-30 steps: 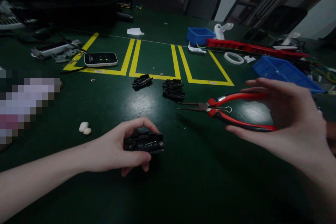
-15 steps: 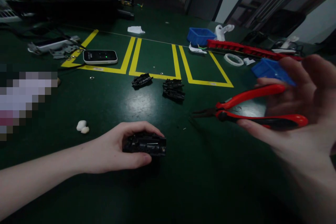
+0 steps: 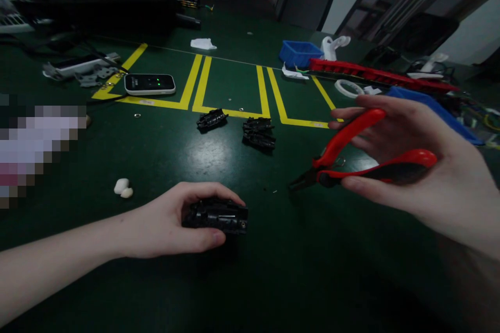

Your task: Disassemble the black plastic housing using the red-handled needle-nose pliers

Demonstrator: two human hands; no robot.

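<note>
Wrapped round a black plastic housing part (image 3: 219, 216), my left hand (image 3: 187, 223) keeps it low at the front of the green table. A small metal-ringed hole shows at the part's right end. To the right, my right hand (image 3: 410, 166) has red-and-black needle-nose pliers (image 3: 351, 140) between thumb and fingers. The pliers' handles are spread, and their dark jaws point down and left, apart from the black part. A tiny light-coloured pin (image 3: 274, 191) lies on the table between the hands. Farther back lie similar black parts, one alone (image 3: 211, 119) and a pair (image 3: 258, 132) close together.
Yellow tape outlines (image 3: 230, 113) mark the table. A white-edged device (image 3: 150, 84) with a green light sits at left, above two whitish lumps (image 3: 123, 187). At back right are a blue bin (image 3: 300, 54), a tape roll (image 3: 349, 88) and a long red strip (image 3: 375, 74).
The pliers have turned in my right hand, from lying nearly level to jaws slanting down and left, with the handles wider apart. My left hand and its part have barely shifted.
</note>
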